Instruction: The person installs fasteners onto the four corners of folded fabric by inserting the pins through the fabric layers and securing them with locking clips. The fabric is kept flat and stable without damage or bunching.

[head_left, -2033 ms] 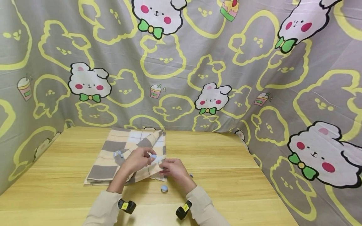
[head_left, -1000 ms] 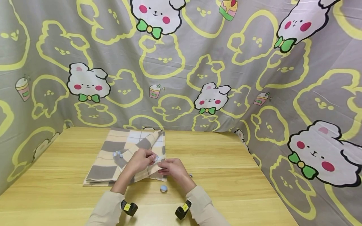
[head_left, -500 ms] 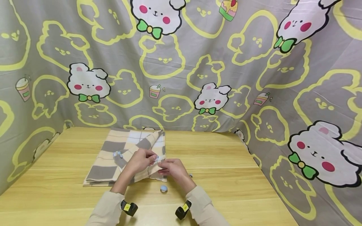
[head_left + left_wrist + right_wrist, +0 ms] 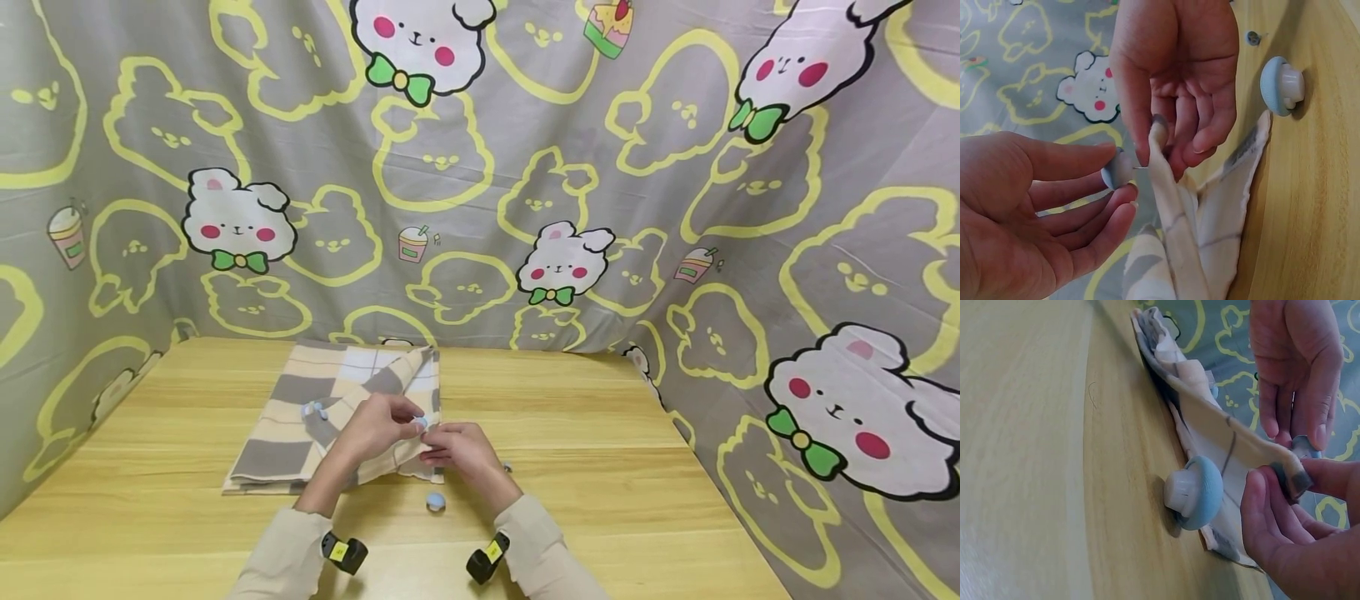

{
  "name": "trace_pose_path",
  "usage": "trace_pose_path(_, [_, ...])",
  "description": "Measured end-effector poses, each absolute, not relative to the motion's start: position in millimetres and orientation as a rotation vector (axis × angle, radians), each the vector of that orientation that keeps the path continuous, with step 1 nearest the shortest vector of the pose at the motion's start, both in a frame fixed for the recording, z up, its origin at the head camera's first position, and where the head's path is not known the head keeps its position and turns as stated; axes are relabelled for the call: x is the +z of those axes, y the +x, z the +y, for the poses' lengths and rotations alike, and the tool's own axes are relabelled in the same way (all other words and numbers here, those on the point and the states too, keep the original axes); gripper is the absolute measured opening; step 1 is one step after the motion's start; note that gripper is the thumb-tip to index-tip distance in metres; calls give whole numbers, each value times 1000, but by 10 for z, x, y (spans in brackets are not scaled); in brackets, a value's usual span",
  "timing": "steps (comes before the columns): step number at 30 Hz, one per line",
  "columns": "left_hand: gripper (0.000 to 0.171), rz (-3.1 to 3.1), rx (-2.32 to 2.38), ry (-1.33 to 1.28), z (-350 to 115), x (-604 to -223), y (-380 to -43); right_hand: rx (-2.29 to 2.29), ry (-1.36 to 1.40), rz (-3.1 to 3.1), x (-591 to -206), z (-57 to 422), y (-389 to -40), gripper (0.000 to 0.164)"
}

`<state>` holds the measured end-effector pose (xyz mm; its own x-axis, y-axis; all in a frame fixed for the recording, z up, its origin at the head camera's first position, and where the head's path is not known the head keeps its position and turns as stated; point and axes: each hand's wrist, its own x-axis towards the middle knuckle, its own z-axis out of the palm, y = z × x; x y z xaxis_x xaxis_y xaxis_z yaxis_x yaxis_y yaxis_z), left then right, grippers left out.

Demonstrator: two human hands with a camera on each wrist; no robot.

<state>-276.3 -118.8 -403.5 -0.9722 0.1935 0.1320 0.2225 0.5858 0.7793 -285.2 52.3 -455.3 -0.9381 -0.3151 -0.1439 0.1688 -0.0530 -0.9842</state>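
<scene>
A folded plaid cloth (image 4: 277, 433) in beige, grey and white lies on the table, its near right corner lifted. My right hand (image 4: 467, 450) pinches that cloth corner (image 4: 1163, 162) between thumb and fingers. My left hand (image 4: 378, 429) holds a blue mushroom-shaped pin (image 4: 1119, 170) between thumb and fingertips, just left of the corner. A thin needle (image 4: 1140, 167) runs from the pin toward the cloth; whether its tip is inside the fabric I cannot tell. Another blue mushroom-shaped fastener (image 4: 436, 501) with a whitish stem lies on the table below my hands.
On the cloth's left part sit light-blue fasteners (image 4: 313, 410). A small round piece with a spike (image 4: 1252, 38) lies on the wooden table (image 4: 585, 500) right of my right hand. A patterned grey curtain (image 4: 465, 208) surrounds the table's back and sides.
My left hand has moved slightly right with the pin, bringing it to the cloth corner. In the last half second its fingers have shifted on the pin. The right hand keeps its place.
</scene>
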Motion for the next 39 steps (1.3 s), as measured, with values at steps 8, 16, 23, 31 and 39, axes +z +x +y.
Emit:
trace_pose_path(8, [14, -2776, -1382, -318, -1187, -4033, -2759, -2046, -160, 1860, -4548, 524, -2863, 33])
trace_pose_path(16, [17, -2781, -1357, -330, -1191, -4038, -2757, -1948, -168, 1935, -4503, 556, -2851, 65])
trace_pose_path(23, [19, -2771, -1363, -373, -1189, -4022, -2739, -1917, -176, 1955, -4480, 547, -2845, 65])
trace_pose_path(31, [19, -2759, -1398, -402, -1185, -4019, -2751, -1984, -191, 1936, -4493, 524, -2841, 47])
trace_pose_path(39, [19, -2753, -1399, -404, -1180, -4012, -2744, -1991, -198, 1932, -4500, 523, -2847, 45])
